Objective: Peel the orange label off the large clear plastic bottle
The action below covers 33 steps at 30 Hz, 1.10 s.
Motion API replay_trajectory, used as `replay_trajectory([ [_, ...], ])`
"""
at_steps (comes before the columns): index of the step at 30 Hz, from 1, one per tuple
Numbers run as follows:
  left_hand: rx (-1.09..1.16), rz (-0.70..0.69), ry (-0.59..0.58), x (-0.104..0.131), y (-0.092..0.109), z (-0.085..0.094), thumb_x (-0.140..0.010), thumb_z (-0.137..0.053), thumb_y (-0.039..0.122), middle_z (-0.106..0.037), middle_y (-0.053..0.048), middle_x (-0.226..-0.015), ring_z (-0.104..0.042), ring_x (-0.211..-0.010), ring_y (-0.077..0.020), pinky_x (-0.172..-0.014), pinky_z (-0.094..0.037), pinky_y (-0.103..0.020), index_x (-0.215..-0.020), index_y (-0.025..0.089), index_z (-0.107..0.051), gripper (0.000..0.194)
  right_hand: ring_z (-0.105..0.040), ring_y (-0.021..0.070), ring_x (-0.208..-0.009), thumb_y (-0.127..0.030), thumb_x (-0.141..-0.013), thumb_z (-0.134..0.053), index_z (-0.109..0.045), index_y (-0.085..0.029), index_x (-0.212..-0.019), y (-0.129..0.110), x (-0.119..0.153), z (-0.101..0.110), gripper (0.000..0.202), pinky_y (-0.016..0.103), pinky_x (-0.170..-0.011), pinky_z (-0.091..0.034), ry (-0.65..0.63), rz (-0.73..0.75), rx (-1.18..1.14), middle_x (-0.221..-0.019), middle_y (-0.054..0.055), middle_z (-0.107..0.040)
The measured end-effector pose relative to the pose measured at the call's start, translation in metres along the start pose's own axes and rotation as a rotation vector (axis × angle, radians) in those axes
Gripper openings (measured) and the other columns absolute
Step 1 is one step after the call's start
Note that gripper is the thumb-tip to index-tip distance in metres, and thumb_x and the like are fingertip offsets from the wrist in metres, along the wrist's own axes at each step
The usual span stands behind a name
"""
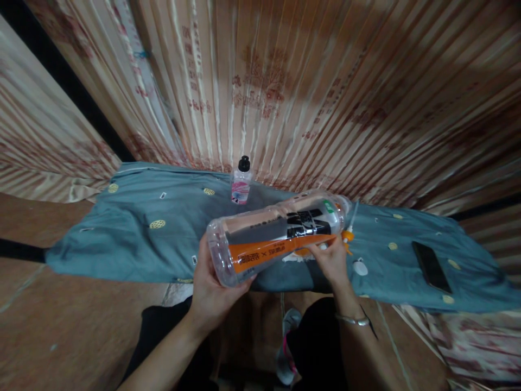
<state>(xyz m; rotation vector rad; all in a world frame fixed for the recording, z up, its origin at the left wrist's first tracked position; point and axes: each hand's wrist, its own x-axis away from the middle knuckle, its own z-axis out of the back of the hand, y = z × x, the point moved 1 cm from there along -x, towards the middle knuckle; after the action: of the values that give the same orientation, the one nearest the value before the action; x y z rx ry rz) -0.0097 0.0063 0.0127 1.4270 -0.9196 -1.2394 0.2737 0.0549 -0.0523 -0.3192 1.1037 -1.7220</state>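
Observation:
A large clear plastic bottle (260, 231) with an orange and black label is tilted on its side above the cloth, its base toward the left. My left hand (214, 290) cups the base end from below. My right hand (331, 260) grips the label near the neck end, thumb and fingers closed on it. Behind my right hand, an orange piece with a white stem (348, 237) shows in part. A small white round cap (360, 267) lies just to the right of that hand.
Teal patterned cloth (138, 233) covers the narrow surface. A small bottle (241, 187) with a black cap and pink label stands at the back. A dark phone (431, 267) lies on the right. Pleated curtains (260, 81) hang close behind.

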Motion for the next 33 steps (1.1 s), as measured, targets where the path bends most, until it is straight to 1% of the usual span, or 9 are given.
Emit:
replay_trajectory([
  [4, 0.009, 0.017, 0.006, 0.0, 0.0, -0.001, -0.059, -0.09, 0.039, -0.07, -0.015, -0.123, -0.071, -0.113, -0.0363, -0.093, -0.062, -0.048, -0.127, 0.017, -0.056, 0.079, -0.07, 0.0313, -0.094, -0.057, -0.059, -0.076, -0.057, -0.018, -0.113, -0.001, 0.0, -0.001, 0.069, 0.047, -0.088, -0.056, 0.008, 0.005, -0.004, -0.104, 0.014, -0.075],
  [8, 0.019, -0.005, 0.037, 0.001, -0.002, -0.003, -0.057, -0.09, 0.037, -0.069, -0.017, -0.123, -0.07, -0.115, -0.0374, -0.097, -0.059, -0.05, -0.123, 0.015, -0.057, 0.077, -0.07, 0.0313, -0.095, -0.057, -0.058, -0.078, -0.057, -0.017, -0.117, -0.005, -0.002, -0.001, 0.075, 0.048, -0.091, -0.055, -0.003, 0.015, -0.022, -0.109, 0.015, -0.073],
  [11, 0.046, -0.002, 0.039, 0.001, -0.002, -0.004, -0.056, -0.091, 0.036, -0.071, -0.016, -0.12, -0.07, -0.115, -0.0376, -0.097, -0.059, -0.05, -0.121, 0.017, -0.058, 0.075, -0.07, 0.0329, -0.095, -0.057, -0.055, -0.081, -0.057, -0.015, -0.119, -0.005, -0.003, -0.001, 0.081, 0.049, -0.091, -0.055, 0.005, 0.01, -0.02, -0.108, 0.016, -0.073],
  [14, 0.094, 0.036, 0.023, 0.002, -0.003, -0.006, -0.055, -0.092, 0.036, -0.073, -0.013, -0.115, -0.072, -0.111, -0.0375, -0.092, -0.062, -0.05, -0.122, 0.019, -0.057, 0.077, -0.071, 0.0324, -0.092, -0.057, -0.055, -0.082, -0.059, -0.016, -0.117, -0.004, -0.005, -0.001, 0.078, 0.049, -0.089, -0.055, 0.004, 0.014, -0.032, -0.103, 0.015, -0.075],
  [17, 0.119, 0.07, 0.013, 0.003, -0.004, -0.007, -0.054, -0.092, 0.034, -0.072, -0.015, -0.117, -0.072, -0.11, -0.0383, -0.091, -0.062, -0.052, -0.121, 0.019, -0.056, 0.078, -0.071, 0.0306, -0.091, -0.055, -0.058, -0.08, -0.06, -0.017, -0.114, -0.002, -0.006, 0.0, 0.07, 0.047, -0.089, -0.055, -0.021, 0.023, -0.063, -0.102, 0.013, -0.075],
  [22, 0.103, 0.035, 0.006, 0.006, -0.005, -0.007, -0.054, -0.092, 0.032, -0.071, -0.014, -0.12, -0.072, -0.111, -0.0369, -0.093, -0.061, -0.053, -0.116, 0.021, -0.054, 0.074, -0.071, 0.0303, -0.091, -0.051, -0.057, -0.08, -0.061, -0.018, -0.104, 0.0, -0.007, 0.001, 0.06, 0.047, -0.089, -0.055, -0.057, -0.009, -0.11, -0.098, 0.012, -0.076],
  [25, 0.092, 0.024, 0.013, 0.006, -0.004, -0.007, -0.054, -0.092, 0.031, -0.072, -0.011, -0.117, -0.073, -0.11, -0.0356, -0.093, -0.061, -0.053, -0.119, 0.022, -0.053, 0.077, -0.072, 0.0302, -0.091, -0.052, -0.057, -0.08, -0.061, -0.019, -0.105, 0.002, -0.008, 0.001, 0.061, 0.047, -0.088, -0.056, -0.069, -0.022, -0.125, -0.099, 0.011, -0.076],
  [30, 0.138, 0.089, 0.015, 0.008, -0.008, -0.01, -0.053, -0.094, 0.035, -0.071, -0.015, -0.117, -0.072, -0.111, -0.039, -0.097, -0.059, -0.058, -0.119, 0.019, -0.056, 0.077, -0.072, 0.0317, -0.094, -0.056, -0.056, -0.082, -0.061, -0.017, -0.11, 0.008, -0.01, -0.004, 0.07, 0.048, -0.089, -0.056, -0.056, -0.021, -0.117, -0.104, 0.013, -0.076],
  [33, 0.196, 0.104, 0.02, 0.01, -0.012, -0.012, -0.052, -0.095, 0.034, -0.071, -0.015, -0.118, -0.071, -0.111, -0.0407, -0.096, -0.058, -0.061, -0.117, 0.02, -0.056, 0.076, -0.072, 0.0308, -0.093, -0.057, -0.058, -0.082, -0.061, -0.017, -0.11, 0.012, -0.011, -0.006, 0.068, 0.047, -0.088, -0.057, -0.054, 0.02, -0.124, -0.102, 0.013, -0.076],
])
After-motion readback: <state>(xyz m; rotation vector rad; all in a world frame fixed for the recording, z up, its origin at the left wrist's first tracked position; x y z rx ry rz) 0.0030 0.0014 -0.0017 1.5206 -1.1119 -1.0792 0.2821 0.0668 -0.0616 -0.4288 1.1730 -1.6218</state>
